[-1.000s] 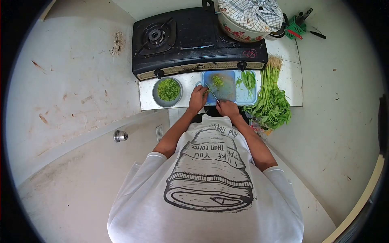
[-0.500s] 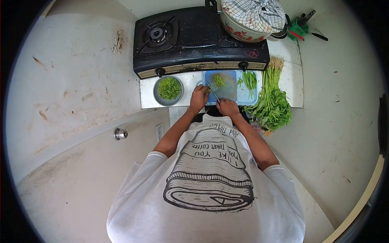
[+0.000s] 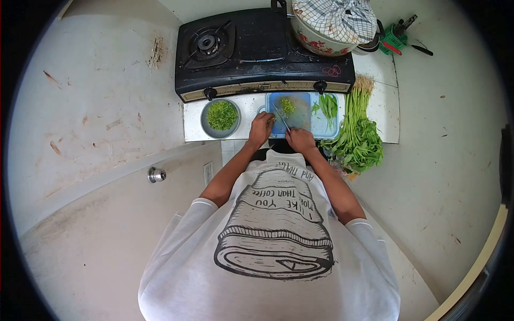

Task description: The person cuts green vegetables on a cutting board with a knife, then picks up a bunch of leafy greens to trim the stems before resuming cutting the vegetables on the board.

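My right hand (image 3: 301, 139) is closed on the handle of a knife (image 3: 282, 119), whose blade points up and left over a blue cutting board (image 3: 302, 120). At the board's left edge my left hand (image 3: 262, 127) is closed on green stems (image 3: 273, 119), partly hidden by the fingers. A small heap of chopped greens (image 3: 287, 107) lies on the board, just beyond the blade. To the right, loose leaves (image 3: 328, 107) rest in the blue tray (image 3: 335, 128) under the board. Left of my left hand stands a grey bowl (image 3: 203, 125) holding chopped greens.
A black gas stove (image 3: 261, 43) spans the back, with a cloth-topped flowered pot (image 3: 321, 45) at its right. A large bundle of leafy stems (image 3: 360, 125) hangs over the counter's right front edge. Behind it is a green basket (image 3: 393, 38) with utensils.
The knife blade has shifted slightly on the board, a little away from the fingers of my left hand. The whole view has moved slightly.
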{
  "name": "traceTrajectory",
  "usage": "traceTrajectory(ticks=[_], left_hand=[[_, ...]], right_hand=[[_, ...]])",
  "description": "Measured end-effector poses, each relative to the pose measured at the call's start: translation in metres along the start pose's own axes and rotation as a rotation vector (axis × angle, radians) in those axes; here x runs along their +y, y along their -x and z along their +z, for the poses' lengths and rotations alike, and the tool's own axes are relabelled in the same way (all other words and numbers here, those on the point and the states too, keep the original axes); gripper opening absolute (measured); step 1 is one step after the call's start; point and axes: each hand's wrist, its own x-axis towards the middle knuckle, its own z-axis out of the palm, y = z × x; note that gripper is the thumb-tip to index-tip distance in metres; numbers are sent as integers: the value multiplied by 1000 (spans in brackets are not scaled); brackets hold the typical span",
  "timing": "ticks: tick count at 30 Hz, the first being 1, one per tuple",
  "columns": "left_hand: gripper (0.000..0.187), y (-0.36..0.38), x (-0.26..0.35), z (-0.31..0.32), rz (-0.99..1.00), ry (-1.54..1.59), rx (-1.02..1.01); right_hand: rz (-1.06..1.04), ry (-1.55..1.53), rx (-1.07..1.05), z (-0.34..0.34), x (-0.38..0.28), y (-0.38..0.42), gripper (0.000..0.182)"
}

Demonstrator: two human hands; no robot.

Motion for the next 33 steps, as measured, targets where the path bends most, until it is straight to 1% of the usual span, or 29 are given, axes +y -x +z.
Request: traceTrajectory(ticks=[2, 8, 11, 14, 20, 23, 26, 29, 33], left_hand=[[14, -1, 0, -1, -25, 23, -15], [14, -1, 3, -2, 33, -29, 7], [14, -1, 4, -2, 24, -14, 16], [14, -1, 2, -1, 59, -26, 36], [14, -1, 7, -3, 40, -26, 28], [15, -1, 7, -4, 46, -34, 17], [14, -1, -2, 1, 40, -33, 32], [13, -1, -10, 6, 2, 44, 38], [12, 0, -1, 0, -37, 24, 13]], right_hand=[[2, -13, 23, -3, 0, 3, 43], [-38, -36, -20, -5, -6, 5, 44], [-37, 6, -48, 1, -4, 4, 47], [-52, -5, -13, 1, -4, 4, 47], [-53, 14, -7, 2, -14, -13, 45], [-76, 0, 18, 4, -12, -13, 44], [-51, 23, 30, 4, -8, -5, 43], [-74, 45, 22, 3, -4, 3, 42], [-67, 23, 2, 3, -5, 0, 43]])
